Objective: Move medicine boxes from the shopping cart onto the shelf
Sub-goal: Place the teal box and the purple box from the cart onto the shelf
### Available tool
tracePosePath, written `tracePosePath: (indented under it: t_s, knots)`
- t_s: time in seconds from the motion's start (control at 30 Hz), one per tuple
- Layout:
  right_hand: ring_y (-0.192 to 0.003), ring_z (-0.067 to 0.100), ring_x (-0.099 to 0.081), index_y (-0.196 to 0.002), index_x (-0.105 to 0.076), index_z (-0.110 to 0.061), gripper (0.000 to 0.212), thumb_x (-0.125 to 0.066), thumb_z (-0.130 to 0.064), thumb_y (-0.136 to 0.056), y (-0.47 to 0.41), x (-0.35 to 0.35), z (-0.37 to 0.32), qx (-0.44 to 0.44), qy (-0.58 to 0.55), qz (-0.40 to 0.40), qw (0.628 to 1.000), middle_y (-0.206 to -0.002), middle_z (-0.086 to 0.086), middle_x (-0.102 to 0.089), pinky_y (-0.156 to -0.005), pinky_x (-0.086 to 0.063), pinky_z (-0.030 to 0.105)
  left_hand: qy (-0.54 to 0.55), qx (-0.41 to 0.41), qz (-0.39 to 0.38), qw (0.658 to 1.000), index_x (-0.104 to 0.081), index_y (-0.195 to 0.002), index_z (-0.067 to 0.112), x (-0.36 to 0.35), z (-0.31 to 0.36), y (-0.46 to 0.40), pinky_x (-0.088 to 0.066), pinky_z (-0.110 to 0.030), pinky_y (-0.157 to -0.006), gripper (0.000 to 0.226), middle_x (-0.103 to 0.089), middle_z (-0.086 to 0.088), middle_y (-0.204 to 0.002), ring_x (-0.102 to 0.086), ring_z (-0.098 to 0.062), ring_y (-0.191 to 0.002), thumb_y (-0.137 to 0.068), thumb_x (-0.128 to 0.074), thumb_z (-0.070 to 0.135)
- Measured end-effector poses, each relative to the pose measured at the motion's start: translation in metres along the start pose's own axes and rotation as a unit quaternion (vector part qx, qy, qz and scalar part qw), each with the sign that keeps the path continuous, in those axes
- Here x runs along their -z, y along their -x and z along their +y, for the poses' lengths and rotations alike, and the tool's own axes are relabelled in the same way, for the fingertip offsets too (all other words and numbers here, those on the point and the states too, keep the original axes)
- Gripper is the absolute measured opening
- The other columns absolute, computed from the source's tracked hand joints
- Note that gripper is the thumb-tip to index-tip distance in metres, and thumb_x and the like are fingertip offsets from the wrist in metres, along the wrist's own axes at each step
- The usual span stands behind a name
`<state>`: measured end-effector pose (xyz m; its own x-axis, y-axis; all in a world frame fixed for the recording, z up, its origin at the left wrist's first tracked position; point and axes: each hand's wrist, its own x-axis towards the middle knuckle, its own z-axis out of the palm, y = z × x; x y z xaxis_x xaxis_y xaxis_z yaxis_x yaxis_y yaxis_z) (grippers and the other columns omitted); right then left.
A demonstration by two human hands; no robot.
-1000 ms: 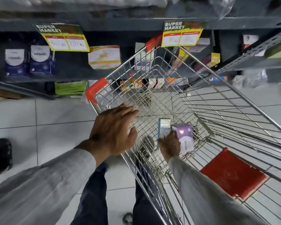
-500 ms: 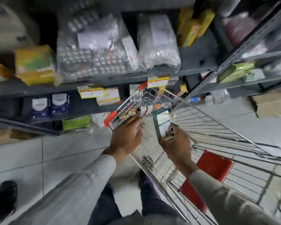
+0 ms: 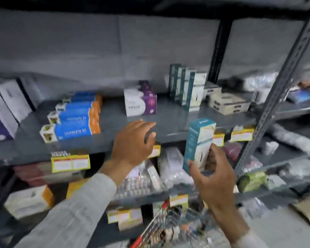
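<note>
My right hand (image 3: 211,174) grips a tall teal and white medicine box (image 3: 198,144) by its lower end and holds it upright in front of the grey shelf (image 3: 172,122). My left hand (image 3: 134,142) hovers open at the shelf's front edge, holding nothing. A row of matching teal and white boxes (image 3: 186,86) stands at the back of the shelf. Only the front tip of the shopping cart (image 3: 161,228) shows at the bottom, with its red corner.
Blue and orange boxes (image 3: 75,119) lie stacked on the shelf's left, a white and purple box (image 3: 141,102) in the middle, cream boxes (image 3: 227,102) at right. A perforated metal upright (image 3: 276,97) slants at right. Lower shelves hold blister packs and bags.
The view has swung up from the cart to the shelf. My right hand lifted the teal box out of the cart to shelf height; my left hand left the cart rim and rose too.
</note>
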<state>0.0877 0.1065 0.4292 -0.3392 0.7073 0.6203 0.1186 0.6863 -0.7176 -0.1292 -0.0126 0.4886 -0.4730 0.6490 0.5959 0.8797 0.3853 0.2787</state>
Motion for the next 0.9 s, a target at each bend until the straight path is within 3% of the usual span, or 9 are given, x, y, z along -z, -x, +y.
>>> tracePosePath:
  t_s: [0.07, 0.13, 0.17, 0.23, 0.37, 0.47, 0.57, 0.7, 0.9]
  knots:
    - [-0.083, -0.005, -0.065, -0.121, -0.06, -0.032, 0.052, -0.076, -0.043, -0.072, -0.04, -0.007, -0.012, 0.008, 0.008, 0.021, 1.0, -0.098, -0.019, -0.068, -0.069, -0.044, 0.006, -0.05, 0.035, -0.096, 0.993, -0.059, -0.14, 0.029, -0.001, -0.007, -0.022, -0.042, -0.04, -0.112, 0.046, -0.061, 0.0, -0.147, -0.049, -0.02, -0.142, -0.098, -0.052, 0.047]
    - [-0.08, -0.012, -0.06, -0.12, -0.058, -0.035, 0.053, -0.075, -0.044, -0.071, -0.078, -0.014, -0.016, 0.002, 0.026, 0.031, 0.999, -0.094, -0.022, -0.064, -0.069, -0.039, 0.002, -0.058, 0.059, -0.14, 0.987, -0.055, -0.143, 0.028, -0.007, -0.014, -0.029, -0.038, -0.04, -0.115, 0.05, -0.055, 0.0, -0.153, -0.044, -0.021, -0.146, -0.101, -0.044, 0.053]
    - [-0.078, -0.009, -0.06, -0.12, -0.057, -0.036, 0.053, -0.075, -0.046, -0.071, -0.096, -0.018, -0.016, -0.011, 0.031, 0.026, 0.999, -0.093, -0.021, -0.064, -0.069, -0.039, 0.005, -0.055, 0.062, -0.154, 0.985, -0.052, -0.146, 0.027, -0.011, -0.017, -0.03, -0.033, -0.04, -0.119, 0.053, -0.05, 0.0, -0.157, -0.041, -0.022, -0.148, -0.102, -0.04, 0.054]
    - [-0.083, 0.007, -0.062, -0.117, -0.054, -0.036, 0.049, -0.074, -0.048, -0.074, -0.13, -0.026, -0.009, -0.041, 0.048, 0.011, 0.998, -0.092, -0.02, -0.063, -0.072, -0.043, 0.024, -0.067, 0.048, -0.18, 0.98, -0.043, -0.153, 0.023, -0.018, -0.022, -0.03, -0.019, -0.042, -0.127, 0.059, -0.037, -0.003, -0.166, -0.029, -0.023, -0.155, -0.105, -0.03, 0.055]
    - [-0.094, 0.021, -0.064, -0.112, -0.049, -0.031, 0.045, -0.075, -0.041, -0.077, -0.178, -0.043, 0.015, -0.056, 0.061, -0.006, 0.997, -0.099, -0.014, -0.064, -0.075, -0.044, 0.032, -0.089, 0.029, -0.207, 0.974, -0.03, -0.159, 0.021, -0.022, -0.028, -0.037, -0.01, -0.046, -0.13, 0.065, -0.024, -0.005, -0.171, -0.018, -0.023, -0.159, -0.105, -0.022, 0.055]
    - [-0.101, 0.025, -0.064, -0.118, -0.048, -0.024, 0.05, -0.078, -0.037, -0.08, -0.195, -0.051, 0.034, -0.07, 0.077, 0.001, 0.995, -0.114, 0.0, -0.068, -0.074, -0.043, 0.028, -0.094, 0.026, -0.213, 0.972, -0.026, -0.161, 0.023, -0.025, -0.03, -0.037, -0.008, -0.046, -0.13, 0.067, -0.02, -0.003, -0.173, -0.014, -0.022, -0.16, -0.104, -0.018, 0.057]
    - [-0.094, 0.017, -0.06, -0.11, -0.036, -0.037, 0.051, -0.078, -0.036, -0.08, -0.198, -0.054, 0.043, -0.071, 0.077, 0.016, 0.994, -0.108, -0.008, -0.063, -0.061, -0.035, 0.016, -0.089, 0.029, -0.216, 0.972, -0.021, -0.162, 0.025, -0.027, -0.034, -0.036, -0.005, -0.045, -0.131, 0.072, -0.014, 0.0, -0.173, -0.009, -0.019, -0.16, -0.101, -0.011, 0.062]
    - [-0.095, 0.011, -0.056, -0.117, -0.034, -0.038, 0.063, -0.083, -0.03, -0.078, -0.191, -0.057, 0.051, -0.053, 0.1, 0.023, 0.993, -0.117, -0.001, -0.063, -0.074, -0.049, 0.028, -0.087, 0.028, -0.212, 0.973, -0.018, -0.163, 0.027, -0.029, -0.035, -0.035, -0.004, -0.043, -0.13, 0.075, -0.012, 0.002, -0.174, -0.007, -0.017, -0.16, -0.099, -0.006, 0.064]
    - [-0.122, 0.025, -0.06, -0.14, -0.037, -0.024, 0.076, -0.083, -0.024, -0.08, -0.183, -0.055, 0.05, -0.047, 0.107, 0.012, 0.993, -0.135, 0.002, -0.058, -0.097, -0.056, 0.046, -0.079, 0.035, -0.214, 0.973, -0.017, -0.163, 0.028, -0.03, -0.036, -0.035, -0.001, -0.042, -0.129, 0.075, -0.011, 0.003, -0.174, -0.005, -0.017, -0.16, -0.098, -0.005, 0.066]
